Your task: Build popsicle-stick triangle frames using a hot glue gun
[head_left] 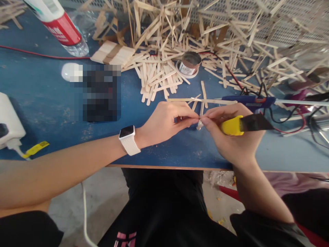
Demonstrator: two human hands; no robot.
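Observation:
My left hand, with a white watch at its wrist, is closed in a pinch, fingertips against those of my right hand. Between the fingertips is the end of a wooden craft stick; the exact contact is partly hidden. A yellow-and-black utility knife is tucked in my right hand between thumb and fingers, its dark end pointing right. Just beyond my fingers, a long craft stick lies crosswise among shorter ones. Whether these are joined I cannot tell.
Loose craft sticks are heaped at the back, near a banded bundle and a small round container. A blue glue gun with cables lies right. A bottle and white charger stand left.

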